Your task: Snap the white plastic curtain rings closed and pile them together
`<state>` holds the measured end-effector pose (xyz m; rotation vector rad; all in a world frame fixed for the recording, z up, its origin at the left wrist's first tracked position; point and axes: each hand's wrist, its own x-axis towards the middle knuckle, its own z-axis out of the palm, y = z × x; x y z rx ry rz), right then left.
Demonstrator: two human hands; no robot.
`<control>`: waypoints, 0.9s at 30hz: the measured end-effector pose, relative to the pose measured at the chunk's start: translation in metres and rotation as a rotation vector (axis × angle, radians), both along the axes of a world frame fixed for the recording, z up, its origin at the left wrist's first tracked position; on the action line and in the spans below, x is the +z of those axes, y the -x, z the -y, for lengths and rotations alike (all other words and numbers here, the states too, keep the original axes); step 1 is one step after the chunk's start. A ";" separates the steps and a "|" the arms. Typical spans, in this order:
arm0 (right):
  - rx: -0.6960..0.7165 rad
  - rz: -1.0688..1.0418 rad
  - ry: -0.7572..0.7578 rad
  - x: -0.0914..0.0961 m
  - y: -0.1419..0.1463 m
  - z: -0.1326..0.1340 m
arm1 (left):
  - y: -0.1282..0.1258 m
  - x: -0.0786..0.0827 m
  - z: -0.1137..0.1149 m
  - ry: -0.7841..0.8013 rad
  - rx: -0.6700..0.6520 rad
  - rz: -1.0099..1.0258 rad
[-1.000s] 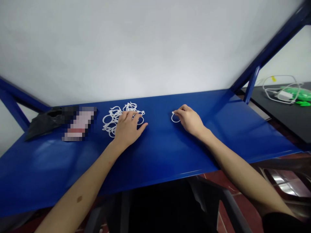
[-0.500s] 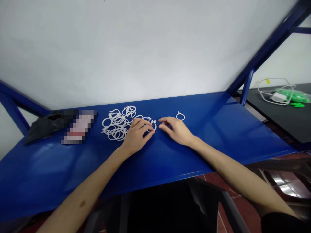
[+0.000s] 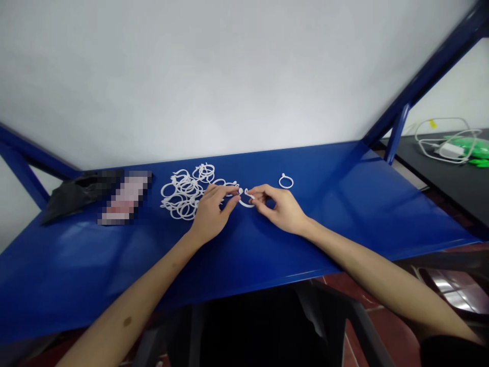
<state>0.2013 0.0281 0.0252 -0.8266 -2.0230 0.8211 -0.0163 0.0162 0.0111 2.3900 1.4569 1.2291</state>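
Table point(image 3: 260, 262): smooth, glossy blue. My left hand point(image 3: 213, 210) and right hand point(image 3: 281, 208): pinching opposite ends of one open white ring point(image 3: 246, 205), curved between them. Pile point(image 3: 193, 187): tangled white loops, beside my left. Bag point(image 3: 72, 197): black, creased. Closed ring point(image 3: 286, 187): round, knobbed, beyond my right.

Left hand point(image 3: 212, 213) pinches; right hand point(image 3: 283, 210) pinches; forearms point(image 3: 156, 285) converge forward.

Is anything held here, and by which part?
An open white ring, pinched near its two ends: the left hand at the knobbed end, the right hand at the other.
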 end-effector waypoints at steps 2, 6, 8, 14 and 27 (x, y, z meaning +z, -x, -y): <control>0.033 0.021 -0.023 0.000 0.000 0.002 | 0.001 0.002 0.000 0.067 -0.047 0.039; 0.062 0.036 -0.134 -0.004 0.002 0.004 | 0.000 0.006 0.004 0.156 -0.095 0.096; 0.062 0.025 -0.173 -0.008 0.002 0.005 | -0.003 0.005 0.007 0.145 -0.117 0.110; 0.046 0.005 -0.265 -0.016 0.004 0.012 | -0.012 -0.001 0.015 -0.041 -0.133 0.140; -0.015 0.138 -0.093 -0.017 0.003 0.014 | -0.010 -0.006 0.009 -0.247 -0.206 -0.067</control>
